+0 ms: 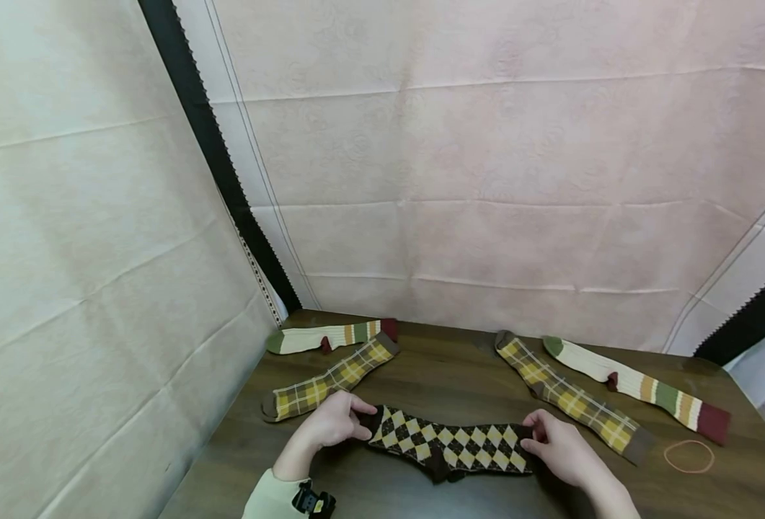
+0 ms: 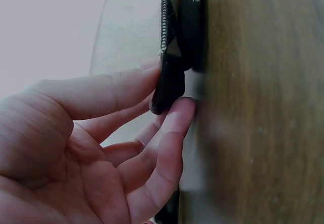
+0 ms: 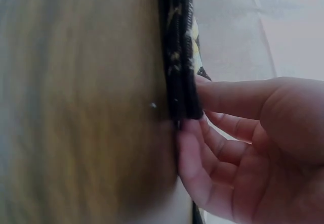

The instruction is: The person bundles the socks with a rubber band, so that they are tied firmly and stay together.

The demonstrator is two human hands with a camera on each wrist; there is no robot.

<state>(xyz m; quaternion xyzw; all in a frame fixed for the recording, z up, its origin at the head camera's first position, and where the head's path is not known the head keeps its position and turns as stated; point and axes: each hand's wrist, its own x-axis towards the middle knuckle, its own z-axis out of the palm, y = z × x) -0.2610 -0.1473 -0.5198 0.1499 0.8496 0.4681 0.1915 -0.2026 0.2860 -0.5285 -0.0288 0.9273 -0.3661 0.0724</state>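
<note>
Left hand [image 1: 338, 422] is pinching one end of an argyle sock [image 1: 466, 441], right hand [image 1: 562, 448] is pinching the other, and it's spanning the gap, well in from the table's [image 1: 447, 375] far edge! Beyond, a plaid sock [image 1: 339, 378] and striped sock [image 1: 311, 339] are lying near the far left corner; another plaid sock [image 1: 567, 395], striped sock [image 1: 642, 388] and rubber band [image 1: 689, 472] are resting rightward.

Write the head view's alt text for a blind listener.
A person's left hand and right hand pinch opposite ends of a dark argyle sock, possibly doubled, at a table. Beyond lie plaid socks and striped socks; right, an orange loop.
</note>
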